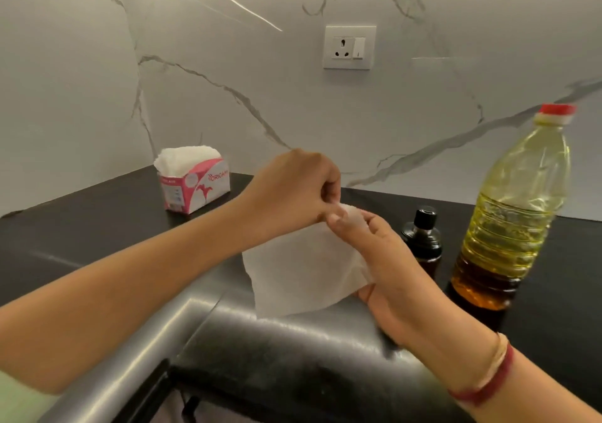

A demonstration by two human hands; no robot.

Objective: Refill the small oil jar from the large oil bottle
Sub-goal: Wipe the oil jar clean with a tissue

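Fingers of the left hand (293,191) and right hand (387,259) pinch a tissue (293,272) left of the large oil bottle (514,214), which, like the small oil jar (422,237) just beside it, looks capped, so pouring seems not yet begun.

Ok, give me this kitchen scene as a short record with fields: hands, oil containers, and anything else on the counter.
left hand: pinches the top corner of the tissue
right hand: holds the same tissue's right edge
small oil jar: upright on the counter, black cap on
large oil bottle: upright, right of the jar, red cap on
tissue box: back left, by the wall
pouring: not yet begun
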